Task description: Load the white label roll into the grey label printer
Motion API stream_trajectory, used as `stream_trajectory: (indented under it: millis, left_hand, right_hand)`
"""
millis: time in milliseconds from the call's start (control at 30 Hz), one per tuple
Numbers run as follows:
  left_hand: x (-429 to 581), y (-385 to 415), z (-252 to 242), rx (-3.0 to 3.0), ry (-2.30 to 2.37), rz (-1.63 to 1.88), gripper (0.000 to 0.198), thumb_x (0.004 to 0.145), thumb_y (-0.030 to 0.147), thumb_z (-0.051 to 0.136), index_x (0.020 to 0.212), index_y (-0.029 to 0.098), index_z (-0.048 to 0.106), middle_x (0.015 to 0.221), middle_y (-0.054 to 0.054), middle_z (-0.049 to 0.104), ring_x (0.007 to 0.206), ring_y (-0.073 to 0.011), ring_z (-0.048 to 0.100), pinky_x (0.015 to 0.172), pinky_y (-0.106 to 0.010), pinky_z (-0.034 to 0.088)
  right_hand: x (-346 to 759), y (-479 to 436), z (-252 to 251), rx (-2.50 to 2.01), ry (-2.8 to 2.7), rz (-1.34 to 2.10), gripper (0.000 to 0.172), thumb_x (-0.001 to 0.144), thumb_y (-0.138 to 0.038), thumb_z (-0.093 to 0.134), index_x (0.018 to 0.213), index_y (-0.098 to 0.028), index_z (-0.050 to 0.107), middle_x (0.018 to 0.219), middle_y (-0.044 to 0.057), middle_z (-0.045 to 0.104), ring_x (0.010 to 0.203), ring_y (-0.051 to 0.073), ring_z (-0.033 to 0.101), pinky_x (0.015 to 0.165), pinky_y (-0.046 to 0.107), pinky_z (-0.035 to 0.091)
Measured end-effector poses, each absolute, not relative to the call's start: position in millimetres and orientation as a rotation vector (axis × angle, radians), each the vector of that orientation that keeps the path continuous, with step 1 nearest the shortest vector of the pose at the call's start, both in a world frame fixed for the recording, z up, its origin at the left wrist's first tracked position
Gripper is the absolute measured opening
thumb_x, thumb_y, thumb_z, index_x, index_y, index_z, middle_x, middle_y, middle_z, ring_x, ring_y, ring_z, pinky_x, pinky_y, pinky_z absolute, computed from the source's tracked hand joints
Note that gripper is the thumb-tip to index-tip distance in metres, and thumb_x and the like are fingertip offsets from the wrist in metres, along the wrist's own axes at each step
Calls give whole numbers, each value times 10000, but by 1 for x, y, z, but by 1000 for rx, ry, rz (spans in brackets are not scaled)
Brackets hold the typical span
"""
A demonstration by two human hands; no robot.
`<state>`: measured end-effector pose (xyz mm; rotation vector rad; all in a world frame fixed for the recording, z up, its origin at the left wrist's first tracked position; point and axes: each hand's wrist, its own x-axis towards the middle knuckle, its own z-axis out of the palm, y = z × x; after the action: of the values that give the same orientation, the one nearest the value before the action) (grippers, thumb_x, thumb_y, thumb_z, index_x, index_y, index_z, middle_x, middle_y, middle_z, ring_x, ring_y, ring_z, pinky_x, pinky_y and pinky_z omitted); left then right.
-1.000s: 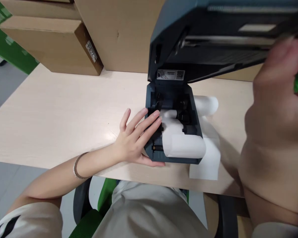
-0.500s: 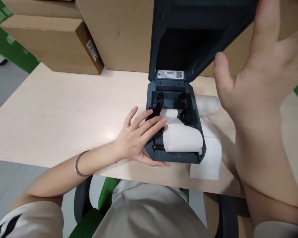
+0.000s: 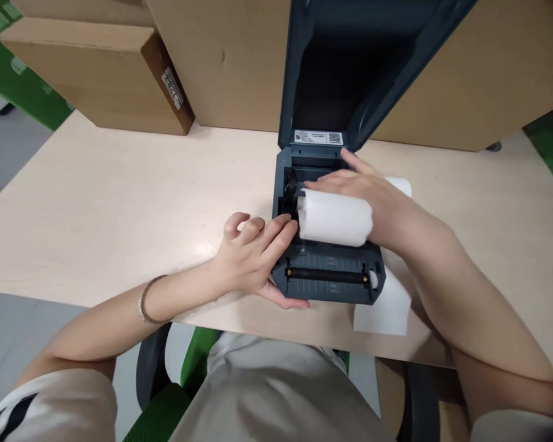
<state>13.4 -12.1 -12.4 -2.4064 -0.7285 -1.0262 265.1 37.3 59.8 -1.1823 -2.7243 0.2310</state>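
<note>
The printer (image 3: 327,258) is standing open on the counter (image 3: 142,209); the left hand (image 3: 249,261) is grasping its left rim; white paper (image 3: 335,218) is partly hiding the right hand (image 3: 386,205), leaving that grip unclear; the lid (image 3: 345,80) is running out of view above.

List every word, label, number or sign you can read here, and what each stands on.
No wording reads clearly.
White sticker inside the raised lid: a QR code at its right; the print beside it is too small.
Label on the cardboard box: blurred.
Marks beside the black roller: too small.
White marks on the green surface, upper left: blurred.
</note>
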Motion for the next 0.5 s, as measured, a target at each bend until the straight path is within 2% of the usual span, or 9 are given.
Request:
stream_trajectory:
  millis: [133, 233, 333, 400, 500]
  left_hand:
    - [13, -12, -14, -2393, -710, -1018, 971, 870, 970, 281, 1284, 194, 692, 1108, -93, 812, 820, -281, 483, 833, -465, 327]
    - [13, -12, -17, -2386, -717, -1035, 987, 889, 973, 238, 1257, 181, 697, 1113, -105, 814, 820, -277, 490, 828, -474, 330]
    - [13, -12, -18, -2371, -740, -1011, 985, 866, 1005, 225, 1217, 222, 708, 1115, -89, 820, 812, -266, 521, 821, -469, 327]
    - [13, -12, -18, -2362, -740, -1008, 1001, 847, 1023, 208, 1169, 224, 716, 1087, -91, 826, 797, -263, 523, 802, -465, 329]
    - [12, -11, -17, -2375, -729, -1018, 1018, 835, 1032, 214, 1126, 200, 722, 1062, -110, 834, 776, -260, 520, 773, -467, 337]
  right_hand:
    - [282, 42, 37, -1092, -2723, 223, 232, 969, -238, 577, 1067, -211, 785, 1130, 99, 796, 1317, 335, 693, 1416, 687, 224]
    - [289, 44, 29, -1023, -2711, 218, 213, 1000, -288, 569, 1009, -256, 779, 1057, 74, 795, 1357, 316, 674, 1439, 657, 200]
    - [285, 45, 34, -1007, -2666, 284, 183, 991, -324, 596, 943, -277, 766, 1005, 39, 793, 1132, 258, 745, 1453, 583, 212]
    - [279, 43, 46, -1017, -2634, 305, 182, 990, -334, 599, 929, -260, 754, 992, 26, 791, 985, 221, 747, 1456, 551, 211]
    - [281, 37, 72, -1026, -2583, 273, 281, 1043, -341, 512, 1091, -217, 760, 1070, 36, 793, 1013, 208, 745, 1448, 572, 197]
